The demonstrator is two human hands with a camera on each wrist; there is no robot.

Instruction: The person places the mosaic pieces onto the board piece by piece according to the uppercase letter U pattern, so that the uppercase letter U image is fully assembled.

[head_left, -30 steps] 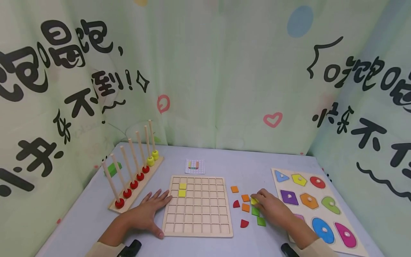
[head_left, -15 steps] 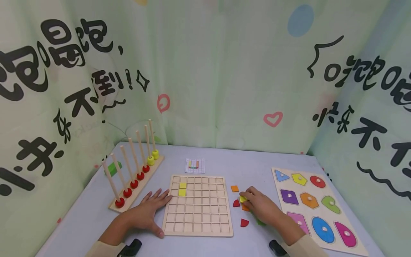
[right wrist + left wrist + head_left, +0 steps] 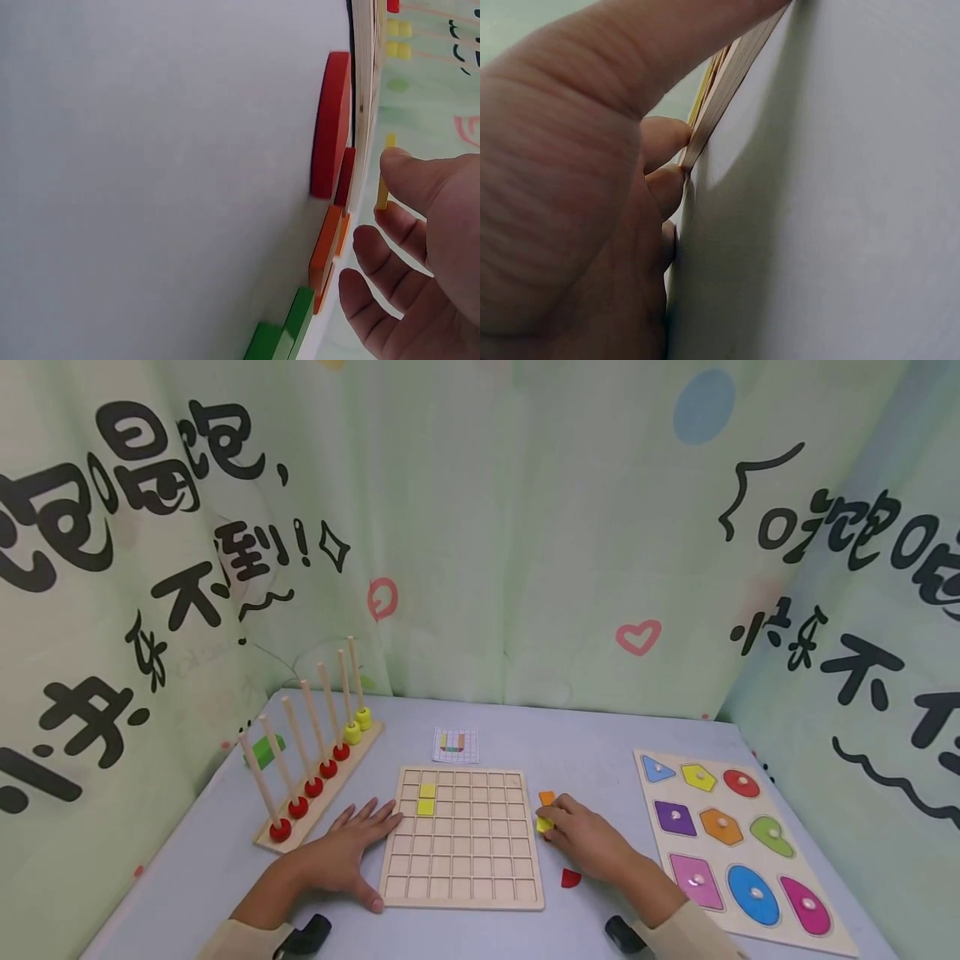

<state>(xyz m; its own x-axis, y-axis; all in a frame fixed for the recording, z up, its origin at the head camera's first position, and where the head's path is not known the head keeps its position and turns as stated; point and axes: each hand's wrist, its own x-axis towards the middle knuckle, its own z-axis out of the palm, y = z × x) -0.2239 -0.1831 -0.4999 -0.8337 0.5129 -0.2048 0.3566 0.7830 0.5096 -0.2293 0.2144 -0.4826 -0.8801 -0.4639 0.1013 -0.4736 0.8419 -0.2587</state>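
Note:
A wooden grid board (image 3: 480, 865) lies flat in the middle of the head view, with two yellow square tiles (image 3: 426, 807) in cells near its upper left. My left hand (image 3: 339, 858) rests spread at the board's left side, fingertips and thumb at its edge. Beyond the board's right edge, my right hand (image 3: 592, 843) pinches another yellow square tile (image 3: 387, 174) between thumb and index finger, raised above the table in the right wrist view. Under this hand are red quarter-round pieces (image 3: 331, 124), orange tiles (image 3: 325, 247) and green tiles (image 3: 298, 319), mostly hidden in the head view.
A pattern card (image 3: 455, 745) lies behind the board. On the left stands a peg rack (image 3: 330, 789) with red and yellow beads, a green block (image 3: 264, 751) behind it. A knobbed shape puzzle (image 3: 652, 811) lies at the right. Printed curtains (image 3: 510, 543) surround the table.
My right hand has picked up the yellow tile from among the loose pieces and carried it left to the board's right edge. My left hand stays in place.

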